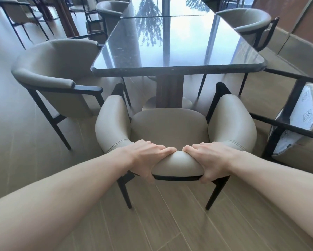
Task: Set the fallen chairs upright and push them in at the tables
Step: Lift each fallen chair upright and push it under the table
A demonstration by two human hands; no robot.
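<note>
A beige padded armchair [170,127] with black legs stands upright on the floor, facing the near end of a dark glossy table [177,67]. My left hand [148,158] and my right hand [211,160] both grip the top of its curved backrest, fingers over the front and thumbs under the black rail. The chair's armrests reach to about the table's edge. At the right, another beige chair [296,122] lies on its side, its white underside and black legs turned toward me.
An upright chair [54,77] stands at the table's left side, another [248,22] at the far right, and one [110,9] at the far left. More chairs and a table stand in the far left background. The floor is wood-look tile.
</note>
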